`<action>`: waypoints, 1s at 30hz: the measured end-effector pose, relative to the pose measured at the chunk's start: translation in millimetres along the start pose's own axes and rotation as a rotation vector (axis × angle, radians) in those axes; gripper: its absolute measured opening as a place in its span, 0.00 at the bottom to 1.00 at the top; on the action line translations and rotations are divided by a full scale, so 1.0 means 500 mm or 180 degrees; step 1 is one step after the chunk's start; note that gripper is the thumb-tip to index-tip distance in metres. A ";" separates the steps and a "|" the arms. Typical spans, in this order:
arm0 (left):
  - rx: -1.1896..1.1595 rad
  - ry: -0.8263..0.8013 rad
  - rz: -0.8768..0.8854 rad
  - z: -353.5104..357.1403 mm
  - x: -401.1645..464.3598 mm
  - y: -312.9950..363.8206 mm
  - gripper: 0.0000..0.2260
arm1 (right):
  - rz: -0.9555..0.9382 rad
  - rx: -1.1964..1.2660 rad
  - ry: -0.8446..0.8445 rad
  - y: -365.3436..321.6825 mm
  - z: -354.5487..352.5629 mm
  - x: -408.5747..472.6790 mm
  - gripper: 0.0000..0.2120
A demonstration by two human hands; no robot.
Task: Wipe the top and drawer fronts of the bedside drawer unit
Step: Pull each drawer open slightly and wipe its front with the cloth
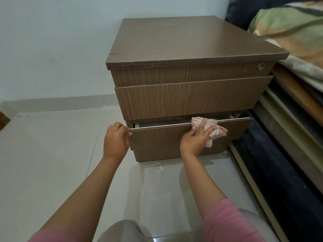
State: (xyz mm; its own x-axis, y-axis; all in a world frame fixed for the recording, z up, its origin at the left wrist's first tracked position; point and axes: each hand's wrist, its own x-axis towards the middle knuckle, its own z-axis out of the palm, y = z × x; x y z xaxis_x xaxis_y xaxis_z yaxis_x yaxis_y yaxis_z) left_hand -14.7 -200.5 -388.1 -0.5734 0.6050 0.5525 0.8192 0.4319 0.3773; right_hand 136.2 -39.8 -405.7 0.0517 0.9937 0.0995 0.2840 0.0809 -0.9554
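Note:
A brown wood-grain bedside drawer unit (183,46) stands on the floor against a pale wall. It has three drawer fronts; the top one carries a round lock (260,66). The bottom drawer (157,142) is pulled out a little, showing a dark gap behind its metal-edged top rim. My left hand (116,140) grips the left end of that rim. My right hand (194,138) presses a white cloth with red stripes (215,130) against the rim and front of the bottom drawer, right of centre.
A bed (297,41) with a green and orange blanket stands close against the unit's right side, its wooden frame (293,95) and dark base running toward me. Glossy pale floor tiles (43,154) stretch to the left and in front. My knees show at the bottom edge.

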 end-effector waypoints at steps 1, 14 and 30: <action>0.0011 -0.0014 -0.0002 0.000 0.001 0.000 0.01 | 0.0022 -0.0035 -0.0009 0.001 -0.005 0.006 0.23; 0.0080 -0.0064 -0.0043 0.001 0.003 0.001 0.02 | 0.0209 -0.0190 0.0037 0.016 -0.064 0.089 0.23; 0.0180 -0.0067 -0.0096 0.003 0.001 0.012 0.01 | 0.0217 -0.0471 0.0092 0.051 -0.119 0.181 0.23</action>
State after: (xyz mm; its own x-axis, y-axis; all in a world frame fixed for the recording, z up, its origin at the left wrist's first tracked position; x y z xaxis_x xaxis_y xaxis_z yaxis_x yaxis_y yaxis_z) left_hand -10.2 -196.4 -386.7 -0.5985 0.6047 0.5255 0.7999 0.4870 0.3506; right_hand 205.3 47.5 -404.7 0.1026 0.9937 0.0458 0.4166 -0.0011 -0.9091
